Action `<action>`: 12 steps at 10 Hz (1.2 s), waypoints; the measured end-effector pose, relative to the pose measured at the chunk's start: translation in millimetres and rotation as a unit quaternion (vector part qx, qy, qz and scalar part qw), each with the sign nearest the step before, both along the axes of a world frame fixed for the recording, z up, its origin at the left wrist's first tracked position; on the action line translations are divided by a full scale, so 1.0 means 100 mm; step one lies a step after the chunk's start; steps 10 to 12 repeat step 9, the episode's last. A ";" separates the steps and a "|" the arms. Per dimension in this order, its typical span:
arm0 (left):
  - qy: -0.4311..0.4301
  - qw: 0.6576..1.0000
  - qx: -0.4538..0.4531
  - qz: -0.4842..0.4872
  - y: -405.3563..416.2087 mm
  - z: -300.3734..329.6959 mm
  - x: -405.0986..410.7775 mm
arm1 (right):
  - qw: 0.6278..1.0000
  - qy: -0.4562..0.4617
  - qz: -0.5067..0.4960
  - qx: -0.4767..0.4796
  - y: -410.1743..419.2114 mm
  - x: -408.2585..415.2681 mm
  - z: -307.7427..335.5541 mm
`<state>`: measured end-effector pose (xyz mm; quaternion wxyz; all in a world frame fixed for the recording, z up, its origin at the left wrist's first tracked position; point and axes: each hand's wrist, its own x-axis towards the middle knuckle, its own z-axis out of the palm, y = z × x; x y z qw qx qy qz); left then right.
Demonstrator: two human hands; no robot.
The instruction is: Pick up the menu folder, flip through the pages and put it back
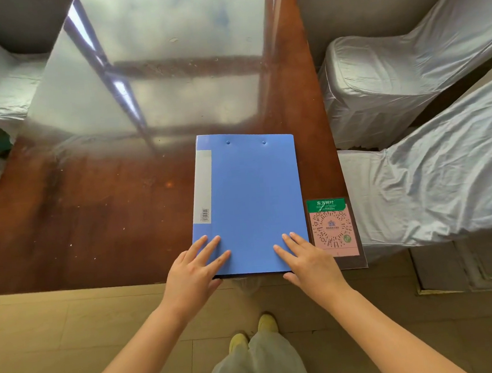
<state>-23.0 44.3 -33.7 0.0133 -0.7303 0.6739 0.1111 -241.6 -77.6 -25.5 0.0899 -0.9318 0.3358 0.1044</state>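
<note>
One closed blue menu folder (250, 203) lay flat at the near edge of the brown surface (94, 213), beside one QR-code card (333, 228). Two hands reached forward: the left hand (194, 271) and the right hand (309, 260) each rested spread fingers on the cover's near corners, thumbs at its edge, neither grip closed.

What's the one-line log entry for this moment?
folder: closed, flat on table | left hand: on near edge | right hand: on near edge | lifted: no

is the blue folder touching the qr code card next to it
Apart. The head view shows a thin strip of brown table between the blue folder and the QR code card.
</note>
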 end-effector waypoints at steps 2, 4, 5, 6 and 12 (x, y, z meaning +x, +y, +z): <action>0.025 1.000 -0.013 -0.012 0.01 -0.02 0.07 | 1.000 -0.013 0.016 -0.001 -0.02 -0.03 0.01; 0.033 0.999 -0.030 -0.010 0.01 -0.05 0.08 | 0.999 -0.031 0.027 -0.008 -0.05 -0.06 0.00; 0.034 0.999 -0.029 -0.006 0.01 -0.05 0.07 | 0.999 -0.038 0.024 -0.004 -0.07 -0.06 0.00; 0.035 0.999 -0.025 -0.005 0.00 -0.04 0.06 | 0.999 -0.047 0.023 -0.008 -0.06 -0.06 0.00; 0.035 0.999 0.004 -0.005 -0.03 0.13 0.05 | 1.000 -0.006 0.025 0.006 -0.06 -0.07 0.02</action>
